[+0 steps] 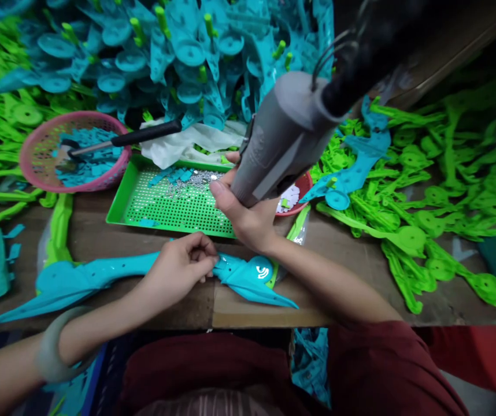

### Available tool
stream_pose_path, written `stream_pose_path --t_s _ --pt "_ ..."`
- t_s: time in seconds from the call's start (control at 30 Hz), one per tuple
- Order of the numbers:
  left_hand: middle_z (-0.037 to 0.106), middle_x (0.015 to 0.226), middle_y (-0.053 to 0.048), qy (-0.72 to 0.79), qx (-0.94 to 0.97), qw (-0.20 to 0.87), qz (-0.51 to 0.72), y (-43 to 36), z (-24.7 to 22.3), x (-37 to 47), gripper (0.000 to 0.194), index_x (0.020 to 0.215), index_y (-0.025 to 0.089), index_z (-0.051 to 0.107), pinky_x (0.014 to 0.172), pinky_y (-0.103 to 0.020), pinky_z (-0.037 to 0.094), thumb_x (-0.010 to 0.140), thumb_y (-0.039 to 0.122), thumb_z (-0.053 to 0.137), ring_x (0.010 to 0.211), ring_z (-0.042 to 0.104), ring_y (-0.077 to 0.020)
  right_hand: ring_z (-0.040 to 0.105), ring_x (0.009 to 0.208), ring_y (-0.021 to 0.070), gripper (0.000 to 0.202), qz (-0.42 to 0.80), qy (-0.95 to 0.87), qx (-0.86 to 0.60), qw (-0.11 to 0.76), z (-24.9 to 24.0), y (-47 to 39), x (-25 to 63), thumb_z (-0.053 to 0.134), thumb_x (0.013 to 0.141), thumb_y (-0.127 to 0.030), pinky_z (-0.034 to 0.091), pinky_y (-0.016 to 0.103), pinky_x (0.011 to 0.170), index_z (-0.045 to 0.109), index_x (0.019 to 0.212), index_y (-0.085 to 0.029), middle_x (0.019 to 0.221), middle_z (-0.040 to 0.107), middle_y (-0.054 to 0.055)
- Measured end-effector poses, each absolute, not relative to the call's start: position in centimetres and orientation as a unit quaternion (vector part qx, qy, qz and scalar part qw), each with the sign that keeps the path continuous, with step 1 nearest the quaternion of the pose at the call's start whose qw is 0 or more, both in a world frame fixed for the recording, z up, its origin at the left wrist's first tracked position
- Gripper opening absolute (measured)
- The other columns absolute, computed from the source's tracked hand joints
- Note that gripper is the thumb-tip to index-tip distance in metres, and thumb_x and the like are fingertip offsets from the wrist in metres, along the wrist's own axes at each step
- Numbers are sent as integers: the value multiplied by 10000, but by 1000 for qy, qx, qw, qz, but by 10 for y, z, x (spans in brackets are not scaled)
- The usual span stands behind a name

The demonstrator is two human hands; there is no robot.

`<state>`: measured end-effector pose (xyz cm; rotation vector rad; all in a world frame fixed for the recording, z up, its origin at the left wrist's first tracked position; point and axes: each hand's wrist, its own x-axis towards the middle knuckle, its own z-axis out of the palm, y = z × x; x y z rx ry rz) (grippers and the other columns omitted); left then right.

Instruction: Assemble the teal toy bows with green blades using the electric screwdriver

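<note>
My left hand (177, 267), fingers together, is nearer the blue part (129, 266), long axis left-to-right. My right hand (254, 224) grips the grey tool (280, 136).

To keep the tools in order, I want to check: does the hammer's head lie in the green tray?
No, the hammer's head lies on blue pieces in the pink basket beside the green tray.

Hammer (118, 140) in round basket (31, 159)
</note>
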<state>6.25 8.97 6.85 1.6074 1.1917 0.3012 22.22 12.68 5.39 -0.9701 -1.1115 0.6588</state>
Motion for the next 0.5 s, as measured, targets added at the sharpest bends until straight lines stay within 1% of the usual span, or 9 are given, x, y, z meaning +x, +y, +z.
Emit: stream_pose_path --t_s 0.03,0.07,0.13,0.2,0.23,0.3,0.37,0.43,0.5 --pt "635 600 40 480 720 483 134 87 68 61 84 785 193 600 494 -231 466 849 244 621 520 599 -133 580 732 152 400 295 -495 -436 691 53 126 221 709 852 -581 539 342 741 500 980 -264 726 529 -52" --pt "667 650 23 452 779 410 148 84 67 60 91 795 188 619 531 -241 477 880 216 602 571 628 -140 573 704 144 399 297 -493 -433 694 52 125 221 715 852 -567 534 334 718 504 1007 -266 725 530 -57" --pt "718 745 -9 364 889 208 184 75 65 57 141 843 173 666 597 -271 478 937 163 562 671 665 -162 554 636 128 375 305 -488 -414 705 51 124 221 725 858 -522 511 314 650 512 1031 -267 714 535 -66" --pt "763 844 -38 271 939 21 210 62 64 52 187 961 139 699 641 -309 469 976 123 513 739 683 -184 532 567 112 321 319 -487 -389 714 52 123 224 730 867 -464 476 294 585 527 1017 -265 678 531 -78" --pt "781 911 -57 242 946 -37 214 55 62 50 220 1036 116 700 672 -327 473 989 107 485 784 692 -196 526 543 106 299 325 -486 -378 718 54 123 225 731 869 -436 464 286 564 535 1018 -266 663 532 -84" --pt "777 1112 -105 231 948 -87 202 39 58 47 308 1173 74 674 769 -353 486 1003 77 416 934 699 -218 535 528 102 294 326 -479 -373 725 58 123 227 732 870 -398 472 281 569 548 1062 -273 652 544 -91" --pt "720 1279 -136 269 942 -98 175 25 52 46 371 1261 53 644 835 -370 482 1005 66 376 1046 675 -229 551 530 106 329 319 -462 -380 735 65 119 227 728 865 -395 491 285 581 546 1116 -282 657 550 -91" --pt "701 1314 -136 308 933 -101 157 14 45 48 398 1306 48 629 817 -375 477 993 63 383 1017 663 -225 539 510 107 321 319 -453 -385 738 74 111 224 698 877 -405 492 279 550 539 1131 -292 646 527 -92" --pt "722 1266 -128 332 925 -96 159 9 39 52 416 1313 43 631 795 -381 474 975 48 388 939 652 -219 506 479 107 310 338 -468 -377 725 81 98 219 663 891 -409 479 268 496 523 1149 -309 632 498 -92"
